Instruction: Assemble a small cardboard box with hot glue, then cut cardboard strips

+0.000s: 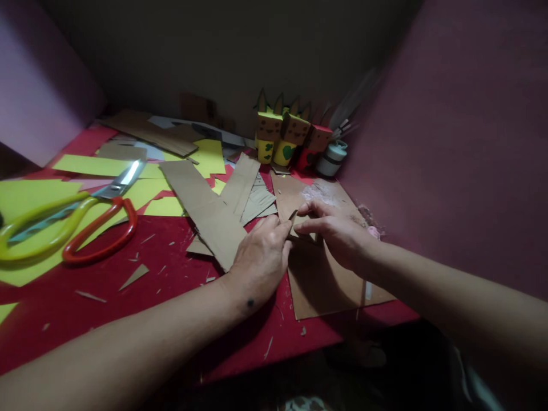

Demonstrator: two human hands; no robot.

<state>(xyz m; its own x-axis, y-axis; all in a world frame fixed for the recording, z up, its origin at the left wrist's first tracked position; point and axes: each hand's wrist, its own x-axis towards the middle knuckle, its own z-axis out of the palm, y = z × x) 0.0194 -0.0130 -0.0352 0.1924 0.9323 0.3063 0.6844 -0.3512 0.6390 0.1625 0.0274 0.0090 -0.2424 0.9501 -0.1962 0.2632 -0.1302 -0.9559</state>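
Pinching small cardboard piece [294, 220] between left hand [261, 257], right hand [338, 231]; tip up-left.

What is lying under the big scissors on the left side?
The scissors lie on yellow paper sheets, which rest on the red table cover. Whatever lies beneath those sheets is covered.

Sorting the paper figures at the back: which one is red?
The rightmost figure, beside the small white jar; the other two have yellow bodies.

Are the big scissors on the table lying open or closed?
Open. The scissors lie flat on yellow paper, their yellow and red handle loops spread apart; neither hand touches them.
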